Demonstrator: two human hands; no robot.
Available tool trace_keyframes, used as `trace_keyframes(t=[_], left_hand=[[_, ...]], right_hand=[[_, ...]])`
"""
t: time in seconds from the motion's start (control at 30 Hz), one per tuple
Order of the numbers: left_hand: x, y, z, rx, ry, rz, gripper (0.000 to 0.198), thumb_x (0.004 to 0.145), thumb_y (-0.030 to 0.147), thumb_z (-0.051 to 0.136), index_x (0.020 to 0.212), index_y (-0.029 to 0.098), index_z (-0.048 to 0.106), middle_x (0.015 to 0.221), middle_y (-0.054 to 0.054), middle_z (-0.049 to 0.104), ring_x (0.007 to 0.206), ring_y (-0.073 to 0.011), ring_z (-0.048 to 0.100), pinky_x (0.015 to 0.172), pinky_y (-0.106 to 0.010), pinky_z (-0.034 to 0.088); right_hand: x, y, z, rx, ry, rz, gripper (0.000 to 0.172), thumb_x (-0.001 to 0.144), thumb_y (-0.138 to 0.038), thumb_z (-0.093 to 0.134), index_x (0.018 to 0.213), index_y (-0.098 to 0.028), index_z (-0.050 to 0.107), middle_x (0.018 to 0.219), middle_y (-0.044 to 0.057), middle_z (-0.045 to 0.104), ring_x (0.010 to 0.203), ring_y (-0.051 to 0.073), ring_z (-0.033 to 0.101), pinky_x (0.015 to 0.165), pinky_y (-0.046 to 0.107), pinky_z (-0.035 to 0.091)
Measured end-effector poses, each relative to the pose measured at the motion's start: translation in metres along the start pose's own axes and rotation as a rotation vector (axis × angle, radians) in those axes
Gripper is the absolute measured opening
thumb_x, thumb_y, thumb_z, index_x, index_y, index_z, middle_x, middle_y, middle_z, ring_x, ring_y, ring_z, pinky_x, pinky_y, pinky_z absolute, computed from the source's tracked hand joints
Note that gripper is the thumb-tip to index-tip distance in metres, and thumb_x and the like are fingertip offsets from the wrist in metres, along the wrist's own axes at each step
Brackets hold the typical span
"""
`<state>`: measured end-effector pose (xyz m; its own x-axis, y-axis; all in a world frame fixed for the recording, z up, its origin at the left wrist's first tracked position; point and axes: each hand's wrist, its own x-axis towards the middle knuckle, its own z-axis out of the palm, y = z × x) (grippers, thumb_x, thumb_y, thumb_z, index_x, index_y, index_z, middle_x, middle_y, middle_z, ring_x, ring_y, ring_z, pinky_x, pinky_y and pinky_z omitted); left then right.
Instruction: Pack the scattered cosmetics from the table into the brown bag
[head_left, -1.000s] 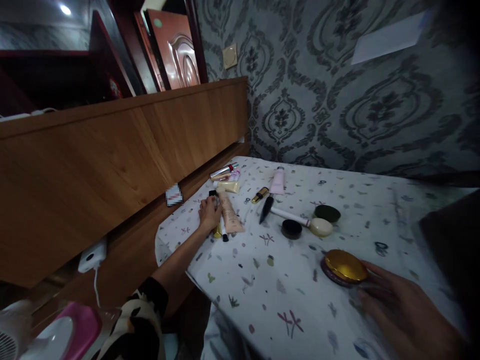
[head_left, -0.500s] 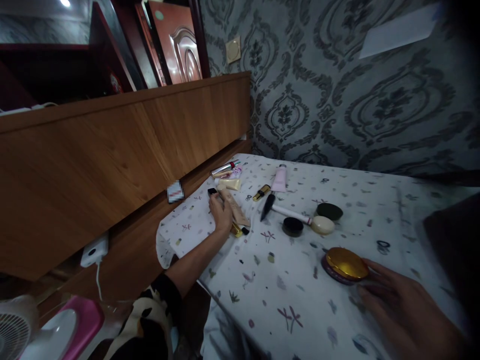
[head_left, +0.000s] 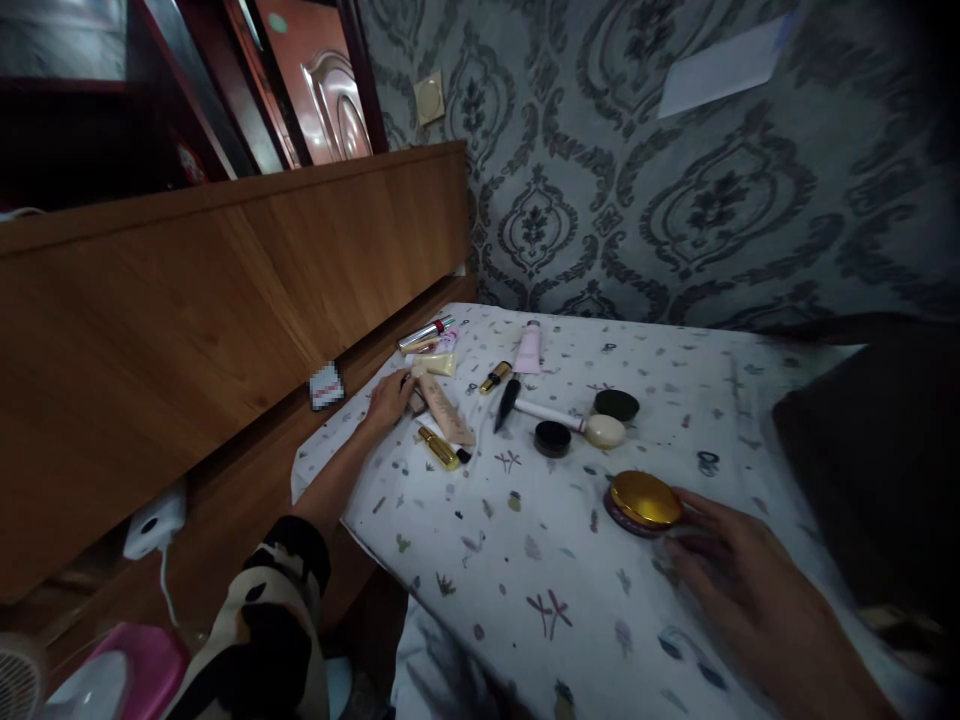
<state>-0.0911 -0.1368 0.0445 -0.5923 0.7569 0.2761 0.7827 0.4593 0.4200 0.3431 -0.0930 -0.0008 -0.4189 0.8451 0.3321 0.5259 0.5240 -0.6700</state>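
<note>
My left hand reaches across the patterned cloth of the table and rests at the near end of a beige tube, fingers curled on a small dark item I cannot make out. A gold stick lies just in front of the tube. My right hand lies flat with fingers spread, its fingertips touching a round gold-lidded compact.
Several cosmetics lie scattered: a pink tube, gold lipstick, black brush, two dark round pots, a white-handled puff. A wooden headboard runs along the left. A dark object sits at right.
My left hand has pulled back from the beige tube toward the headboard side, leaving the gold stick exposed. My right hand stays beside the gold compact. The view has shifted left.
</note>
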Motion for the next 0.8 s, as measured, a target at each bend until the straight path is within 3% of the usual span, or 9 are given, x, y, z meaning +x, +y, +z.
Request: trace_keyframes(t=[0.13, 0.23, 0.4, 0.5, 0.7, 0.8], left_hand=[[-0.012, -0.013, -0.015, 0.170, -0.017, -0.026, 0.040, 0.100, 0.043, 0.042, 0.094, 0.019, 0.072, 0.108, -0.014, 0.073, 0.126, -0.0329, 0.054, 0.112, -0.051, 0.031], [-0.021, -0.022, -0.022, 0.232, -0.048, -0.037, 0.046, 0.102, 0.045, 0.037, 0.095, 0.017, 0.073, 0.101, -0.016, 0.074, 0.117, -0.0350, 0.060, 0.106, -0.052, 0.037], [-0.038, -0.024, -0.025, 0.185, -0.152, 0.182, 0.042, 0.105, 0.034, 0.032, 0.137, 0.024, 0.056, 0.141, -0.007, 0.060, 0.132, -0.0210, 0.053, 0.110, -0.034, 0.040], [-0.048, -0.018, -0.027, 0.183, -0.245, 0.307, 0.040, 0.104, 0.036, 0.035, 0.138, 0.030, 0.057, 0.149, -0.001, 0.053, 0.136, -0.0181, 0.049, 0.112, -0.029, 0.039], [-0.061, -0.001, -0.040, 0.316, -0.297, 0.302, 0.043, 0.100, 0.050, 0.038, 0.111, 0.025, 0.072, 0.114, -0.010, 0.062, 0.098, -0.0260, 0.064, 0.093, -0.040, 0.049], [-0.068, 0.007, -0.043, 0.344, -0.325, 0.353, 0.039, 0.095, 0.052, 0.049, 0.108, 0.023, 0.072, 0.103, -0.011, 0.063, 0.105, -0.0307, 0.059, 0.097, -0.045, 0.046]], right_hand=[[0.000, -0.002, 0.000, -0.015, 0.012, 0.000, 0.048, 0.088, -0.051, 0.047, 0.124, -0.021, 0.056, 0.121, 0.012, 0.064, 0.095, 0.027, 0.072, 0.087, 0.043, 0.061], [0.000, -0.004, -0.001, -0.025, 0.017, -0.006, 0.049, 0.087, -0.051, 0.047, 0.124, -0.020, 0.057, 0.120, 0.013, 0.065, 0.096, 0.028, 0.071, 0.086, 0.042, 0.062], [-0.001, -0.007, -0.003, -0.007, -0.012, 0.029, 0.051, 0.087, -0.051, 0.046, 0.125, -0.019, 0.056, 0.122, 0.014, 0.063, 0.096, 0.027, 0.072, 0.088, 0.041, 0.061], [0.000, -0.009, -0.004, 0.022, -0.029, 0.045, 0.052, 0.087, -0.052, 0.048, 0.125, -0.018, 0.055, 0.121, 0.014, 0.063, 0.096, 0.027, 0.072, 0.088, 0.042, 0.061], [0.001, -0.010, -0.005, 0.008, -0.035, 0.021, 0.047, 0.088, -0.048, 0.049, 0.125, -0.020, 0.055, 0.122, 0.013, 0.063, 0.093, 0.026, 0.072, 0.087, 0.042, 0.061], [-0.001, -0.008, -0.005, 0.008, -0.024, 0.019, 0.046, 0.090, -0.047, 0.048, 0.127, -0.020, 0.054, 0.124, 0.013, 0.062, 0.093, 0.025, 0.072, 0.088, 0.041, 0.061]])
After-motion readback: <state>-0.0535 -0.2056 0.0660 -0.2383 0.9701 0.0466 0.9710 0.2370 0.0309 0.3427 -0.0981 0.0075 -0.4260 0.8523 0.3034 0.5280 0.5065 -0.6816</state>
